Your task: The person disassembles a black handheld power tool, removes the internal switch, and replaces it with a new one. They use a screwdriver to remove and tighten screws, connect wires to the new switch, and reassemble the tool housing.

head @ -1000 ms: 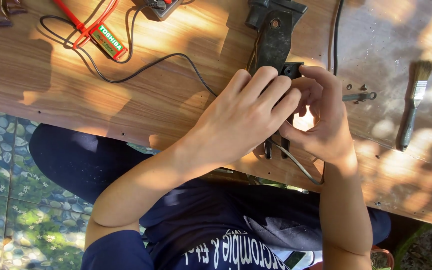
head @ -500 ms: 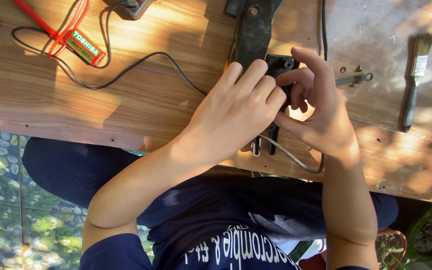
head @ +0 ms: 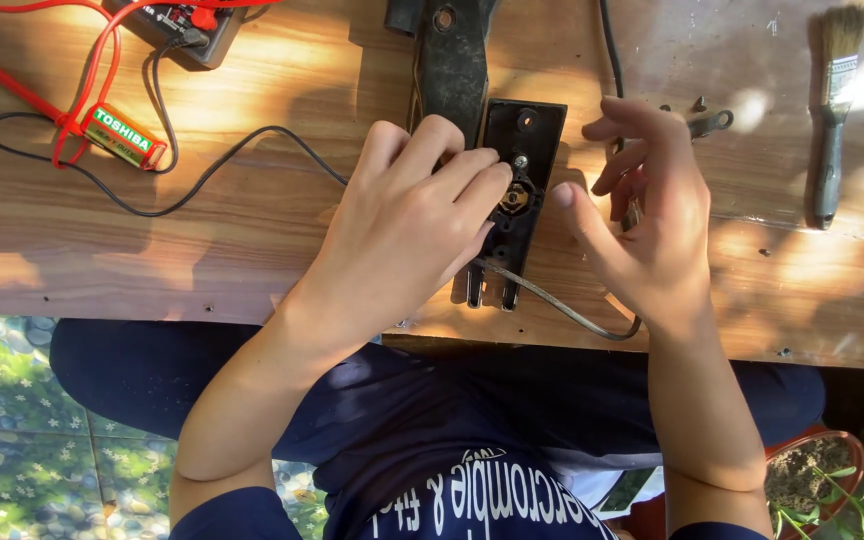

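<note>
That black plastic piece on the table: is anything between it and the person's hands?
No. The left hand already rests on the black plastic piece, fingertips at its middle. The right hand hovers open just beside it, thumb nearly touching, with nothing visible between.

Black oblong plastic housing (head: 512, 190), lying flat on wooden table (head: 252, 230), open face up, perhaps a brass fitting inside.

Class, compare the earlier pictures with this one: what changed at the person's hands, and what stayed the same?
The right hand has lifted off the black rectangular plastic housing and opened, exposing its brass centre. The left hand still presses on it. The wooden-handled paintbrush and green battery have not moved on the wooden table.
</note>
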